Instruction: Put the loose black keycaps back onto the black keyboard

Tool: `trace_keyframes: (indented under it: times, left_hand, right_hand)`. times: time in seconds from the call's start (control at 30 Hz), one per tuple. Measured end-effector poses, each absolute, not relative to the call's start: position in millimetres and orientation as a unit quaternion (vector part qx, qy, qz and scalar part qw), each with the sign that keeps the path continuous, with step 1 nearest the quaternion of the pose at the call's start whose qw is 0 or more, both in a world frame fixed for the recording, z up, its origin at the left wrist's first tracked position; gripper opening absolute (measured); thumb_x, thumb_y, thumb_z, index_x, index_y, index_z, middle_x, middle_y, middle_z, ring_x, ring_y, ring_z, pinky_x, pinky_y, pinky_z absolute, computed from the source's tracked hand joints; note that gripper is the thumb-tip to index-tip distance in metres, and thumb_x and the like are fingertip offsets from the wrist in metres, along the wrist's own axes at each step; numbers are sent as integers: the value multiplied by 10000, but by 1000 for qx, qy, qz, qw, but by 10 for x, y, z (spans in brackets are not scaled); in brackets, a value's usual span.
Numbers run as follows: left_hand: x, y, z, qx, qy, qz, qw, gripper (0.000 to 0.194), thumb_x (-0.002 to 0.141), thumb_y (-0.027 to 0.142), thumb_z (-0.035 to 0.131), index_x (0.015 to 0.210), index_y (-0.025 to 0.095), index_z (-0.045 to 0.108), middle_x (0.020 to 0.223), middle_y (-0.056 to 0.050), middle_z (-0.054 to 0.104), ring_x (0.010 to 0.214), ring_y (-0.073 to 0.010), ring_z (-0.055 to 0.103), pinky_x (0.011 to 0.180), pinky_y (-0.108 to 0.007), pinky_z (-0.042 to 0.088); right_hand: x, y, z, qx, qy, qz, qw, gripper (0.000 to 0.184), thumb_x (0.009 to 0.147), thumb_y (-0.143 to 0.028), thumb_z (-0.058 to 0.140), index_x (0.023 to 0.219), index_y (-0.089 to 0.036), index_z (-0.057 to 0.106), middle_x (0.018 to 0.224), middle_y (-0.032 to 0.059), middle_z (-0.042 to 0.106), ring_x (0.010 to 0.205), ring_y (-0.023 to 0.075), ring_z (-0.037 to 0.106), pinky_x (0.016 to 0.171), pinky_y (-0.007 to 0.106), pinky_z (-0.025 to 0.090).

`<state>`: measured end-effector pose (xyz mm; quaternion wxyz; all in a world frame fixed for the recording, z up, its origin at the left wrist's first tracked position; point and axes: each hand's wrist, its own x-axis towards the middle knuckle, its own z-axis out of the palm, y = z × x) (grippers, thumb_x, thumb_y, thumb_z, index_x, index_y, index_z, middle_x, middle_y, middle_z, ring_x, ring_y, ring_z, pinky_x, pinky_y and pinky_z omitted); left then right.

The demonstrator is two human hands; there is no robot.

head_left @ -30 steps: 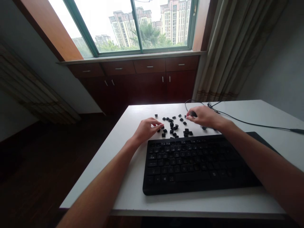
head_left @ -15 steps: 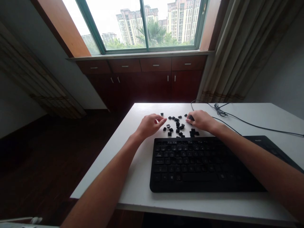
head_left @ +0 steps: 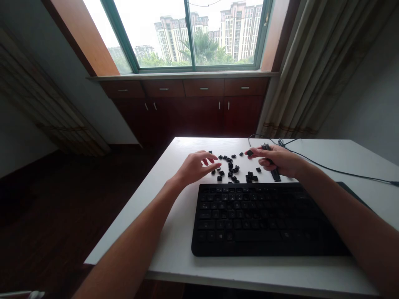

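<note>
My right hand (head_left: pixel 282 160) pinches a black keycap (head_left: pixel 249 153) between thumb and forefinger, above the table. Its other fingers wrap round a dark, elongated tool (head_left: pixel 275 175) whose exact kind I cannot make out. My left hand (head_left: pixel 199 166) hovers at the left edge of the scattered keycaps (head_left: pixel 230 165), thumb and fingers apart, holding nothing. Several loose keycaps lie between the two hands, and a small cluster of them (head_left: pixel 250 176) sits just behind the keyboard. The black keyboard (head_left: pixel 243 236) lies in front of me; my right forearm hides part of its right side.
The white table (head_left: pixel 124 232) carries everything. A black cable (head_left: pixel 336 168) runs over its right rear part, with a bundled knot behind my right hand. Beyond the table stand a reddish-brown cabinet (head_left: pixel 190 112) under a window and a curtain (head_left: pixel 293 74) at the right.
My right hand has turned and moved right, so the keycap and the dark tool in it now show. My left fingers have spread from nearly touching. The view has shifted slightly.
</note>
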<state>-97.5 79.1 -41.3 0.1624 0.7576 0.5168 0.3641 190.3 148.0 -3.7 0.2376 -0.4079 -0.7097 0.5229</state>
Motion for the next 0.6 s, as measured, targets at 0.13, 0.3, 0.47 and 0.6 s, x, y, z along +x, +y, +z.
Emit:
trace_keyframes:
  times: [0.13,0.3,0.47,0.6]
  left_hand:
    - [-633,664,-341,749,456,462,132,397,856,448,722,1178,219,683,1013,-66,710,846,-160,673,696,-281,564]
    - [-337,511,-303,747,410,504,140,395,833,370,766,1194,237,673,1005,-47,688,829,-134,660,678,-249,563]
    - [-319,487,-290,738,399,528,130,308,826,328,777,1105,216,711,960,-41,684,825,-131,663,656,-234,558]
    - [-329,493,-280,746,390,527,119,288,863,275,739,1144,214,716,1007,-61,693,855,-143,664,654,-249,567]
  right_hand:
    - [1881,1367,-9,-355,-642,637,237,437,811,-524,736,974,-122,680,806,55,580,530,51,282,372,169,237]
    - [1727,1155,0,-313,-562,733,221,376,796,-466,782,889,-122,662,632,-44,429,518,37,259,392,133,195]
    - [1651,1051,-5,-309,-549,746,215,374,741,-426,835,846,-137,623,603,-57,420,519,38,294,405,131,182]
    - [1678,1053,-5,-315,-549,739,233,355,735,-390,843,867,-139,631,598,-62,414,522,41,310,409,133,199]
